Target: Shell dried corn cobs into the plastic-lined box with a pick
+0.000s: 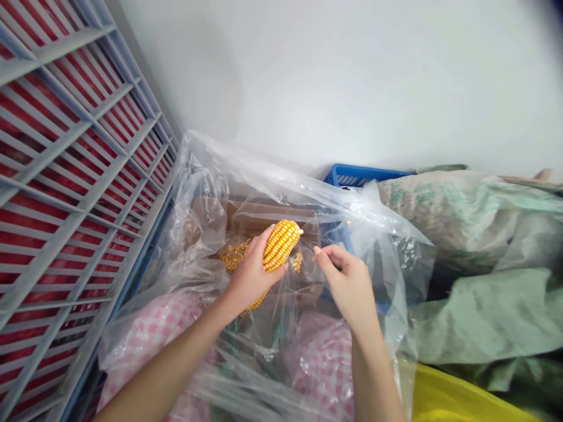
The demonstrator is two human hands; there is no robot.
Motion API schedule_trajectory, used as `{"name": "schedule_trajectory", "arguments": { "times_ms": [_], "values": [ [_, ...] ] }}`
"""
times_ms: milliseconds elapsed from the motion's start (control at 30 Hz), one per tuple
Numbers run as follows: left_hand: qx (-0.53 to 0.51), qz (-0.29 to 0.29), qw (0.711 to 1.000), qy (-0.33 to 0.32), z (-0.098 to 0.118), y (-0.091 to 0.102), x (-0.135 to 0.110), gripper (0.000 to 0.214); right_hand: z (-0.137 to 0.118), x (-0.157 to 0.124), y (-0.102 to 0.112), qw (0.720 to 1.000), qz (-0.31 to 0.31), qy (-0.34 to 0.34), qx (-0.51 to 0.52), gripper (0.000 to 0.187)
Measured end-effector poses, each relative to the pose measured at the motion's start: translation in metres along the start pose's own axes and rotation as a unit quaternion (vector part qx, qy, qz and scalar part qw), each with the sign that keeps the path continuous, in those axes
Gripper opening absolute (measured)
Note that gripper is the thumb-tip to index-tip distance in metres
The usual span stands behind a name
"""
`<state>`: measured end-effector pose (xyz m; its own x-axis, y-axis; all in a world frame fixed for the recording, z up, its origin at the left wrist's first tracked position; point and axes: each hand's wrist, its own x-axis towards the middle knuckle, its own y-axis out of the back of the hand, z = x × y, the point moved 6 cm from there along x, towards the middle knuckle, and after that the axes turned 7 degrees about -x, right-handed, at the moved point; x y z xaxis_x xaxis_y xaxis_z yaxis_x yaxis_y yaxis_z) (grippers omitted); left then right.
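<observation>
My left hand [251,274] is wrapped round a yellow corn cob [280,245], holding it tilted with its tip up and to the right. My right hand [347,282] is closed in a pinch on a thin dark tool [308,246] whose point reaches toward the cob's tip. Both hands hover over a cardboard box [246,220] lined with a clear plastic bag [211,187]. Loose corn kernels [233,255] lie in the box under the cob.
A grey slatted rack [65,176] with red contents stands at the left. A blue plastic crate [356,174] sits behind the box. Greenish woven sacks [484,234] are piled at the right, above something yellow [448,401]. Pink checked cloth [167,328] covers my lap.
</observation>
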<state>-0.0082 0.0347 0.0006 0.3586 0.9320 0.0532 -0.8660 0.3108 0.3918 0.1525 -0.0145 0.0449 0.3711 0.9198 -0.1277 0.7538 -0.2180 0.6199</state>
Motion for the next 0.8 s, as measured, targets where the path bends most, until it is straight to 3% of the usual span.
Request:
{"name": "schedule_trajectory", "arguments": {
  "times_ms": [333,667,800],
  "values": [
    [0.008,-0.002,1.000,-0.003,-0.002,-0.001,-0.004,0.072,0.000,-0.003,-0.001,1.000,-0.007,-0.005,-0.018,0.029],
    [0.077,-0.044,0.996,0.016,-0.001,-0.003,-0.005,0.071,0.008,0.004,-0.005,0.998,-0.042,-0.002,-0.046,0.031],
    [0.099,-0.062,0.993,0.025,-0.007,-0.007,-0.006,0.072,0.010,0.006,-0.014,0.998,-0.018,0.004,-0.059,0.029]
  ]
}}
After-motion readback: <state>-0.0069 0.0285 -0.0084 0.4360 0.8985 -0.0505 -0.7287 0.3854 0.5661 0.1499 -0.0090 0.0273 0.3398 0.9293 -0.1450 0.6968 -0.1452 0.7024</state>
